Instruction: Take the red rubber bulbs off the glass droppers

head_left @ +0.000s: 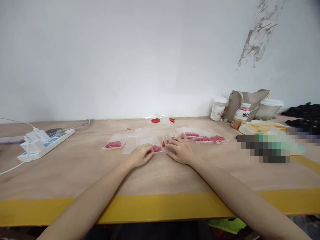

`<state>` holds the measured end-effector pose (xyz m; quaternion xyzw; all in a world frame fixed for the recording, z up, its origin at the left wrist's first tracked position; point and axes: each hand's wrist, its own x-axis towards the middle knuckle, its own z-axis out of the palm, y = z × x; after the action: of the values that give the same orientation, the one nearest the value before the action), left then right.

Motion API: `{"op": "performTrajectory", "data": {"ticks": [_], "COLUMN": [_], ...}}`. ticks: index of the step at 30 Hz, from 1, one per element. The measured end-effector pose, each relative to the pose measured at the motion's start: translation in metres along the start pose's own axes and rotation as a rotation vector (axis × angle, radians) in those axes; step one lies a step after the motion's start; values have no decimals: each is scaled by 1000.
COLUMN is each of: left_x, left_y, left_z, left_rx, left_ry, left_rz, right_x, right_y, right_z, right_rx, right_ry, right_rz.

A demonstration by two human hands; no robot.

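Running along the near edge of the worktop (150, 181) is a yellow strip (162, 206). Beyond it, the left hand (142, 155) has thumb and fingers pinched together on the near edge of a clear plastic bag (153, 140) that holds red-bulbed droppers (157, 148). The right hand (180, 151) lies just beside, fingers loosely spread over loose droppers (163, 144); whether they grip any, I cannot tell. More filled bags (205, 138) lie past the right hand, another filled bag (119, 137) to the left. Farther left sits a power strip (67, 134); farther back, a drink bottle (240, 117) at right and red pieces (155, 120) near the wall (125, 60).
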<state>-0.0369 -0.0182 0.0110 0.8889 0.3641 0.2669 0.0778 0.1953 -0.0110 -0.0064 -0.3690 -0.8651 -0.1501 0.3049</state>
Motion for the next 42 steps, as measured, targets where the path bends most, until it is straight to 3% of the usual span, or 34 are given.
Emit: {"op": "performTrajectory", "data": {"ticks": [7,19,28,42], "left_x": [4,4,8,9], "left_y": [4,5,0,-5], "left_z": [12,17,24,24], "left_rx": [-154,-51,-300,-495], "left_ry": [99,167,169,176], "left_rz": [-176,19,-276,-356], "right_x": [4,6,9,11], "right_y": [-5,-3,-5,-7], "right_z": [8,16,17,20], "right_rx": [22,15,83,82], "right_ry": [75,101,110,110], "right_rz": [-42,-48,-142,-135]}}
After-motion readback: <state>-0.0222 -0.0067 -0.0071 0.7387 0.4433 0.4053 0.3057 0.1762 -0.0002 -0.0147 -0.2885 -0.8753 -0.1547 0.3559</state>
